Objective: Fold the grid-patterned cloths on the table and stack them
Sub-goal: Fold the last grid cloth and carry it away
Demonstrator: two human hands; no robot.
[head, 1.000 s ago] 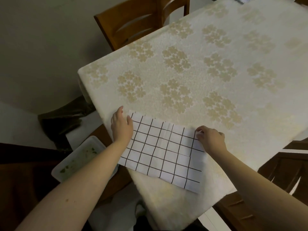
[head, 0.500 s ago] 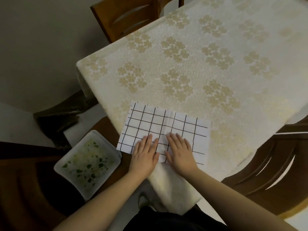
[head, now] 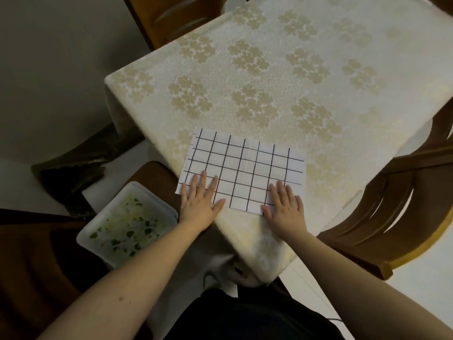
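Note:
A white cloth with a black grid (head: 245, 168) lies folded flat at the near corner of the table (head: 282, 77), which wears a cream flowered tablecloth. My left hand (head: 199, 201) lies flat with spread fingers on the cloth's near left corner. On the near right corner my right hand (head: 284, 209) presses down, its fingers straight too. No other grid cloth is in view.
A white tray of green-flecked food (head: 125, 227) sits on a dark seat to the left, below the table edge. Wooden chairs stand at the far left (head: 176, 15) and at the right (head: 404, 204). A dark bag (head: 73, 163) lies on the floor.
Both hands went from the cloth's far corners to its near middle, then slid apart to the near corners. The cloth now lies flatter. The camera tilted down.

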